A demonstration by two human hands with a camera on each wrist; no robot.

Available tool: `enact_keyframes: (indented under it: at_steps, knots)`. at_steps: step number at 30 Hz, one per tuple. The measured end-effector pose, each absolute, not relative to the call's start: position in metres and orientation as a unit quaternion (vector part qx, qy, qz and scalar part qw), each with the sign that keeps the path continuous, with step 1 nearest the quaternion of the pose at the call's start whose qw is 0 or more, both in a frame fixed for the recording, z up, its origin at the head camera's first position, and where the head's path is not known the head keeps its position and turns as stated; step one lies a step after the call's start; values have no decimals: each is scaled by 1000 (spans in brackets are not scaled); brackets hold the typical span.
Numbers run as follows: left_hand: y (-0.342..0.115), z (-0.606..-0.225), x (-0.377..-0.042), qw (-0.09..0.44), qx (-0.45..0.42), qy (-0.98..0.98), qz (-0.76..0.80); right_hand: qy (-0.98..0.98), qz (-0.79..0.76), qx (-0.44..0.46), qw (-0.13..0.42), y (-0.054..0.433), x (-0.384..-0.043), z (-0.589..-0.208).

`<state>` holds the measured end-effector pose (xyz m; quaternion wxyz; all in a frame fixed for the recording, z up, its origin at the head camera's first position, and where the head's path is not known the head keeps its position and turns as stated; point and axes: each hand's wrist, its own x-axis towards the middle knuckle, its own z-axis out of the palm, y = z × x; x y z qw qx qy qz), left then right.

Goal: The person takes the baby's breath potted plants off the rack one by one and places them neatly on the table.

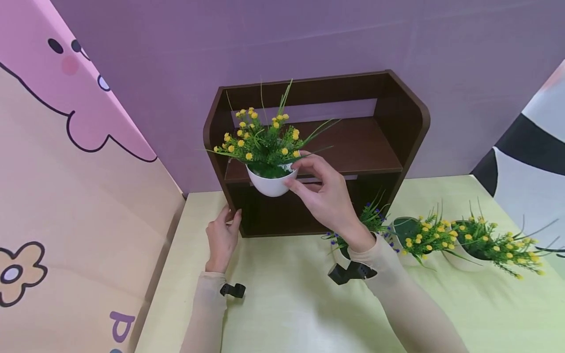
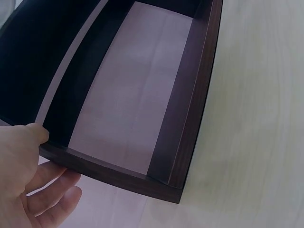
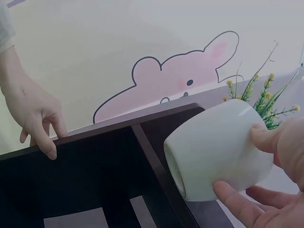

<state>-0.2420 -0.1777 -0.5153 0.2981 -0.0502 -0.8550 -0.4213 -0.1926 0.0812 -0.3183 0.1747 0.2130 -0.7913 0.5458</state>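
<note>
My right hand [image 1: 325, 195] holds a white flowerpot [image 1: 270, 185] with yellow artificial flowers [image 1: 260, 137], in front of the upper shelf. In the right wrist view the pot [image 3: 223, 147] is gripped between thumb and fingers, its base turned toward the camera. A dark brown two-tier shelf [image 1: 359, 142] stands on the table against the wall. My left hand [image 1: 222, 241] pinches the shelf's left side panel low down. The left wrist view shows the thumb [image 2: 40, 133] on the inner side and the other fingers outside the panel [image 2: 109, 172].
Right of the shelf stand two white pots with yellow flowers, one nearer [image 1: 410, 230] and one farther right [image 1: 468, 252]. A pot with blue-purple flowers [image 1: 372, 215] is partly hidden behind my right forearm. Printed walls enclose the pale table [image 1: 282, 299].
</note>
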Motion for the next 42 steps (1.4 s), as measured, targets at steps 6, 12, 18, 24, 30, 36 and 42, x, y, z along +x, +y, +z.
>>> enact_keyframes:
  at_steps: [6,12,18,24,30,36,42]
  knots:
    - [-178,-515,-242,293,-42,-860,-416,-785,553,223,168,83,-182,-329]
    - [-180,-514,-240,281,-32,-863,-420,-786,558,221,149,84,-174,-341]
    - [-180,-513,-242,290,-37,-862,-415,-792,561,198,136,86,-168,-354]
    - [-180,-513,-241,293,-33,-861,-414,-797,563,183,119,88,-163,-371]
    - [-180,-513,-240,289,-27,-861,-417,-797,566,185,107,89,-160,-389]
    - [-180,-514,-240,281,-20,-864,-418,-797,569,176,98,90,-158,-400]
    - [-181,-514,-239,281,-12,-868,-410,-798,571,170,93,91,-154,-412]
